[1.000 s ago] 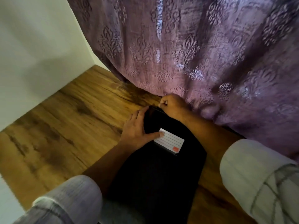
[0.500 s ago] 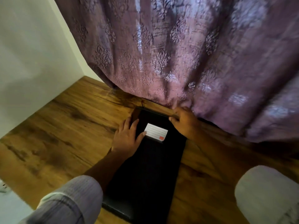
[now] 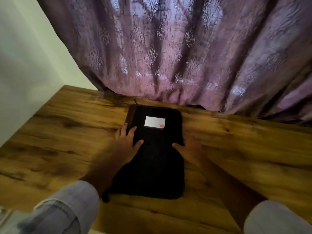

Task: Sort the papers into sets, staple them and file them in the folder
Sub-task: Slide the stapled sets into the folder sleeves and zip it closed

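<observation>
A closed black folder (image 3: 157,168) lies flat on the wooden table (image 3: 64,132), its far end near the curtain. A white label (image 3: 154,122) with a small red mark sits near its far end. My left hand (image 3: 128,142) rests flat on the folder's left edge, fingers straight, thumb on the cover. My right hand (image 3: 189,149) lies against the folder's right edge, thumb on the cover; it is blurred. No papers or stapler are in view.
A purple patterned curtain (image 3: 177,51) hangs along the table's far edge, its hem touching the wood. A white wall (image 3: 22,68) bounds the table on the left. The table's near edge runs by my sleeves.
My right hand left the folder's far corner by the curtain and came back to its right edge. My left hand slid nearer along the left edge. The folder now lies straight.
</observation>
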